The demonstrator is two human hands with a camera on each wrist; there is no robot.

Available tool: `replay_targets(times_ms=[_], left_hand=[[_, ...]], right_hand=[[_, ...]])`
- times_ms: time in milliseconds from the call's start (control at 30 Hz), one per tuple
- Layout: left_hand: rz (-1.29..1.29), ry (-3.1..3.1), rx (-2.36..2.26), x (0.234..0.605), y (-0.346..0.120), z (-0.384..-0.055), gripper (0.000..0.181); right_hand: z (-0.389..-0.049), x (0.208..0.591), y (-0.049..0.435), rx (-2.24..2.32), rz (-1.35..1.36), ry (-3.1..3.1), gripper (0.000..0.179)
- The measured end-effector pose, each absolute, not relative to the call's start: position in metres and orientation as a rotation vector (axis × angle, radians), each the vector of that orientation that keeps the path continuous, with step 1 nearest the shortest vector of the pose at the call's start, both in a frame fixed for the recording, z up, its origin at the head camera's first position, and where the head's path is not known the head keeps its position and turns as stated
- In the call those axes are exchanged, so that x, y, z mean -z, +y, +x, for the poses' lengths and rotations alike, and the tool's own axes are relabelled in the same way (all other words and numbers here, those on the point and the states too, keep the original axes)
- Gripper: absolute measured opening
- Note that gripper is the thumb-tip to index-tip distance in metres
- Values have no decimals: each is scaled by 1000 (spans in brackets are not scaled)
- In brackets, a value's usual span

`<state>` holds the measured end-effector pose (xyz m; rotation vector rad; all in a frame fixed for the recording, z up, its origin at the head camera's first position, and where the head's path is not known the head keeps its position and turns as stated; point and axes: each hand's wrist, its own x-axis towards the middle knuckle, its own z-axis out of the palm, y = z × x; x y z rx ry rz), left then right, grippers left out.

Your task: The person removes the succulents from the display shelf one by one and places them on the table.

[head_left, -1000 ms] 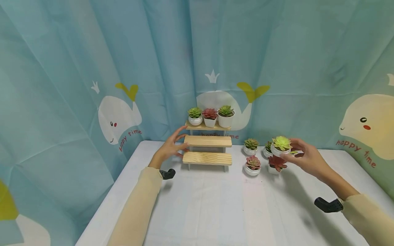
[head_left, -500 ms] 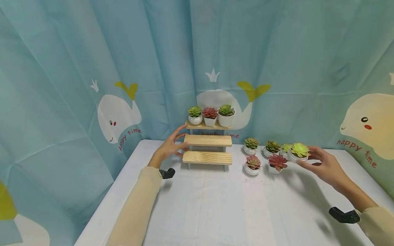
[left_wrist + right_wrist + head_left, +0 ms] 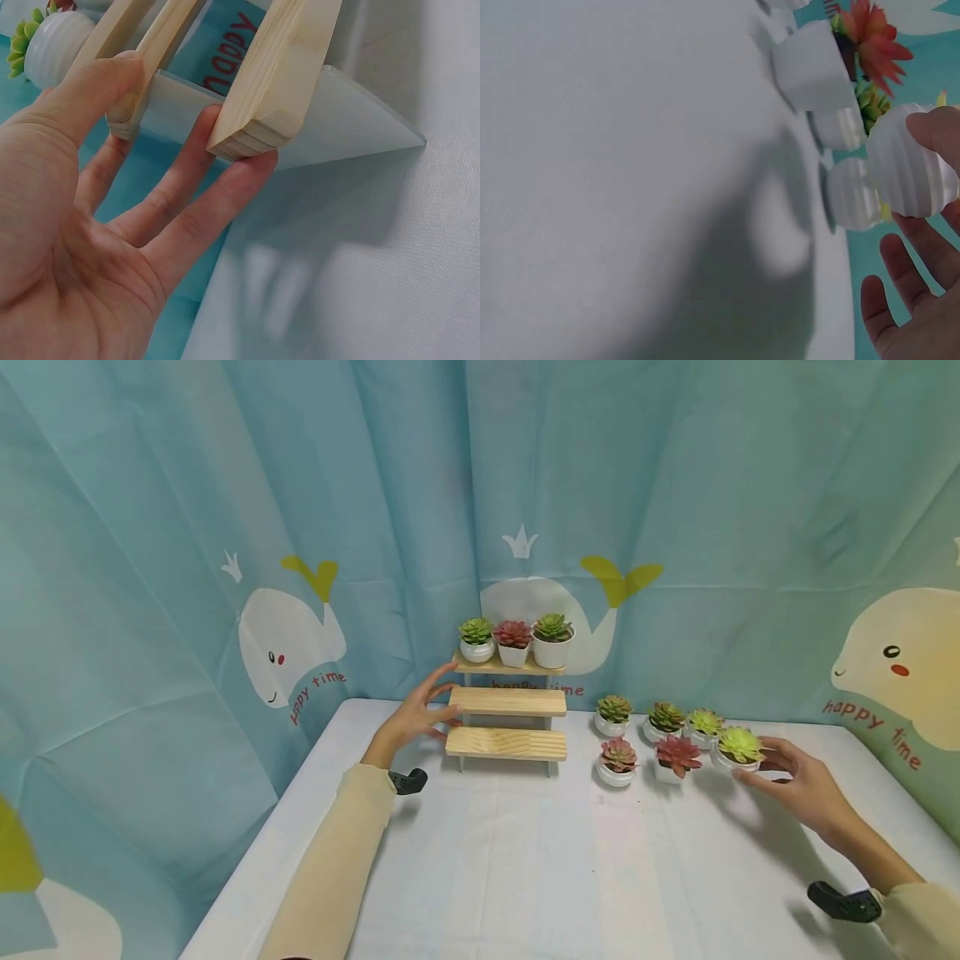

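A small wooden tiered plant stand stands at the back middle. My left hand holds its left side; in the left wrist view the thumb lies on the middle board and fingertips meet the bottom board's end. With thumb and fingers my right hand grips a round white pot with a bright green succulent, close over the table at the right end of a group of pots. Beside it are a light green potted succulent and a red one in a square pot.
On the top board sit a green succulent, a red succulent and a larger green one. More potted succulents stand on the white table: dark green, green-brown and pink. A blue curtain hangs behind.
My right hand has carried the bright green potted succulent rightward, past the other pots, and lowered it toward the table. The left hand stays on the plant stand.
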<state>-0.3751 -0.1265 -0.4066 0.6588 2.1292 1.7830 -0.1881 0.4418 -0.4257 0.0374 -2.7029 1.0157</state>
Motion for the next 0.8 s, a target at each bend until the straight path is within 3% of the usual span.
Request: replay_targets(times_ms=[500, 800], left_hand=[[641, 2128, -1780, 405, -125, -375, 79], [634, 2132, -1781, 406, -126, -376, 79]], right_hand=[[-195, 450, 443, -1032, -7, -2839, 76], [-200, 456, 439, -997, 5, -2840, 71]])
